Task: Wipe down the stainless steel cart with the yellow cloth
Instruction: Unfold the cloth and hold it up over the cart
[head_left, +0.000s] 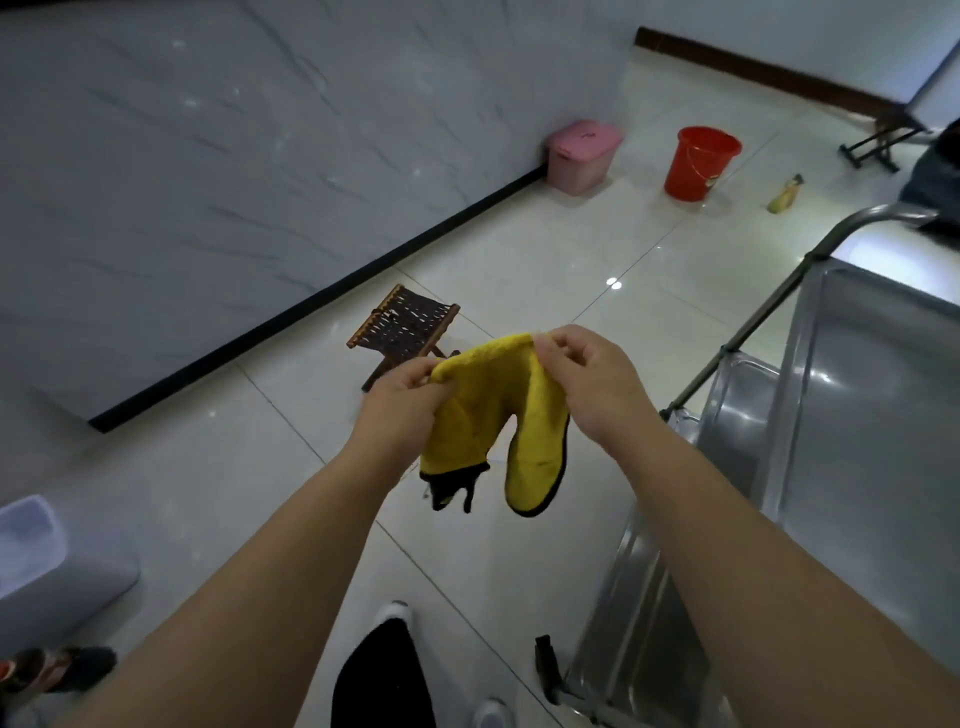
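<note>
A yellow cloth (535, 436) with a dark trim hangs in the air in front of me, above the tiled floor. My left hand (402, 410) pinches its upper left edge. My right hand (592, 379) pinches the upper right edge, so the cloth droops in two lobes between them. The stainless steel cart (857, 415) stands to my right, with its shiny shelves and tubular frame partly cut off by the frame edge. Neither hand touches the cart.
A small woven folding stool (402, 330) stands on the floor beyond the cloth. A pink lidded bin (582, 153), a red bucket (704, 161) and a bottle (784, 195) sit farther back. A grey bin (47, 566) is at the lower left. A marble wall runs along the left.
</note>
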